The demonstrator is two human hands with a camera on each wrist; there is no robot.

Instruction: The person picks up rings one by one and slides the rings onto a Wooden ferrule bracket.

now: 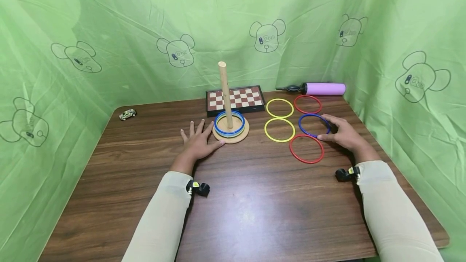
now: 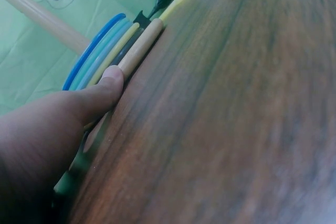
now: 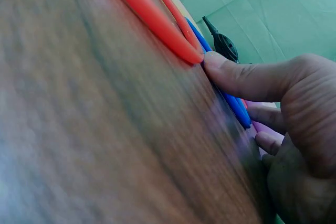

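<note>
A wooden peg [image 1: 226,96] rises from a round wooden base [image 1: 238,138], with several rings stacked round its foot, a blue ring [image 1: 214,126] on top. Beside the base, my left hand [image 1: 198,144] lies on the table with fingers spread, its thumb [image 2: 111,80] touching the base's edge. To the right, my right hand [image 1: 346,134] grips a blue ring [image 1: 300,126] at its right side between thumb and fingers. That ring is at table level. A red ring [image 1: 306,161] lies just below it, close to the right thumb [image 3: 226,72].
Two yellow rings [image 1: 279,141] and another red ring [image 1: 308,96] lie nearby. Behind the peg sits a checkered board [image 1: 242,98]. A purple hand pump [image 1: 324,89] lies at the back right, a toy car [image 1: 128,114] at the back left. Green curtains [image 1: 218,15] enclose the table [image 1: 247,213].
</note>
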